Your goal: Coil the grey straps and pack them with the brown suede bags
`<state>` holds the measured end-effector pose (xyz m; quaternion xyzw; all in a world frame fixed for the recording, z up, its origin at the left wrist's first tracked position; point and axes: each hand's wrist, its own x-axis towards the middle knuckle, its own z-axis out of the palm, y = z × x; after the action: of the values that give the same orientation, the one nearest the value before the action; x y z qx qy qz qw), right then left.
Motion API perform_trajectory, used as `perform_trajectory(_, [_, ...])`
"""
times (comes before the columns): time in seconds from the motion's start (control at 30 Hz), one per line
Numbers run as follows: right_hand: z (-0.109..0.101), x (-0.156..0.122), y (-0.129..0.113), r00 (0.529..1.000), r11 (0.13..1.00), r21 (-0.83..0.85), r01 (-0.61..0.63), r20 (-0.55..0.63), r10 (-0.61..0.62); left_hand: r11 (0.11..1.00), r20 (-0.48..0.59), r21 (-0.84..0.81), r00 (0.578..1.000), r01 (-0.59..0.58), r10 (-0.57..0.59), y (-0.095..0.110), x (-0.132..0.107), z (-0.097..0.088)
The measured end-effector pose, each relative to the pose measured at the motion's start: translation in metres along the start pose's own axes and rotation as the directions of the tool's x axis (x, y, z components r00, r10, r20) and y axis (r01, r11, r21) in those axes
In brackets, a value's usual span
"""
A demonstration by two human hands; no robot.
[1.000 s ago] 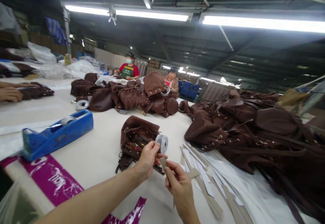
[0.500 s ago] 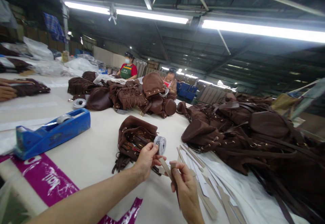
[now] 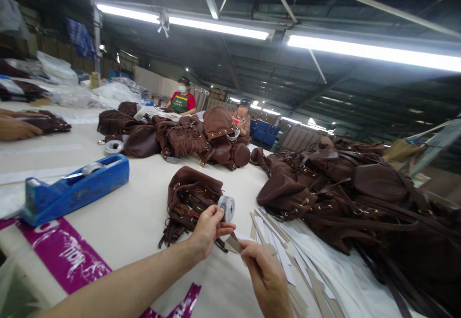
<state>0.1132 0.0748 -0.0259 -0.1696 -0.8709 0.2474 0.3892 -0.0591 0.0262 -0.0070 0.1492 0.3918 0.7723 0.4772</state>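
Between the thumb and fingers of my left hand (image 3: 208, 231) is a small grey-white roll (image 3: 226, 208) with a dark hole in its middle. My right hand (image 3: 265, 275) is closed on a thin grey-brown cardboard strip (image 3: 235, 244), whose far end comes close to my left fingertips; whether they touch it I cannot tell. Just behind my left hand stands a dark brown bag (image 3: 192, 177), its mouth open and fringe hanging at its lower left. More cardboard strips (image 3: 279, 250), grey-brown and white, lie loosely fanned beyond my right hand.
A blue tape dispenser (image 3: 77, 188) stands at the left, near a purple printed plastic sheet (image 3: 70, 255). Brown bags are heaped at the back (image 3: 180, 135) and right (image 3: 334, 188). Another person's hand (image 3: 16, 127) rests at the far left; two people sit behind.
My right hand has turned and moved slightly down, so less of the cardboard strip shows. My left hand keeps the roll in nearly the same place.
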Motion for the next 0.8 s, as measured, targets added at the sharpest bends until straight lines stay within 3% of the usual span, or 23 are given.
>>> perform_trajectory(0.07, [-0.013, -0.002, 0.008, 0.997, 0.996, -0.089, 0.006, 0.074, 0.001, 1.000, -0.006, 0.001, 1.000, 0.007, -0.007, 0.001, 0.001, 0.000])
perform_trajectory(0.13, [-0.026, -0.004, 0.019, 0.998, 0.978, -0.207, -0.007, 0.061, 0.020, 1.000, 0.001, 0.011, 1.000, 0.022, -0.022, 0.001, 0.002, -0.001])
perform_trajectory(0.23, [-0.041, -0.005, 0.032, 0.993, 0.921, -0.386, -0.046, -0.114, 0.001, 0.997, 0.050, 0.051, 0.997, 0.052, -0.054, -0.001, 0.003, -0.003])
perform_trajectory(0.3, [-0.044, -0.005, 0.033, 0.970, 0.900, -0.404, -0.163, -0.232, 0.071, 0.995, 0.082, 0.088, 0.995, 0.048, -0.056, -0.004, 0.003, -0.005])
perform_trajectory(0.37, [-0.041, -0.004, 0.026, 0.924, 0.907, -0.250, -0.338, -0.272, 0.269, 0.991, 0.104, 0.130, 0.994, 0.020, -0.034, -0.007, 0.004, -0.006])
perform_trajectory(0.43, [-0.031, 0.001, 0.014, 0.865, 0.882, 0.038, -0.470, -0.177, 0.469, 0.984, 0.140, 0.175, 0.990, -0.015, -0.010, -0.010, 0.005, -0.007])
perform_trajectory(0.5, [-0.019, 0.011, 0.003, 0.838, 0.805, 0.292, -0.517, -0.018, 0.545, 0.975, 0.187, 0.218, 0.982, -0.040, -0.001, -0.010, 0.005, -0.007])
perform_trajectory(0.57, [-0.010, 0.024, -0.005, 0.827, 0.734, 0.434, -0.523, 0.051, 0.560, 0.966, 0.231, 0.254, 0.973, -0.048, -0.013, -0.006, 0.005, -0.008])
perform_trajectory(0.67, [-0.002, 0.042, -0.008, 0.790, 0.682, 0.502, -0.532, 0.004, 0.613, 0.959, 0.260, 0.280, 0.965, -0.045, -0.030, 0.004, 0.005, -0.010])
perform_trajectory(0.73, [0.000, 0.050, -0.006, 0.768, 0.693, 0.474, -0.544, -0.050, 0.638, 0.956, 0.274, 0.290, 0.961, -0.041, -0.042, 0.011, 0.007, -0.011])
perform_trajectory(0.8, [0.002, 0.054, -0.004, 0.778, 0.720, 0.431, -0.544, -0.061, 0.625, 0.952, 0.291, 0.304, 0.955, -0.040, -0.053, 0.015, 0.008, -0.012])
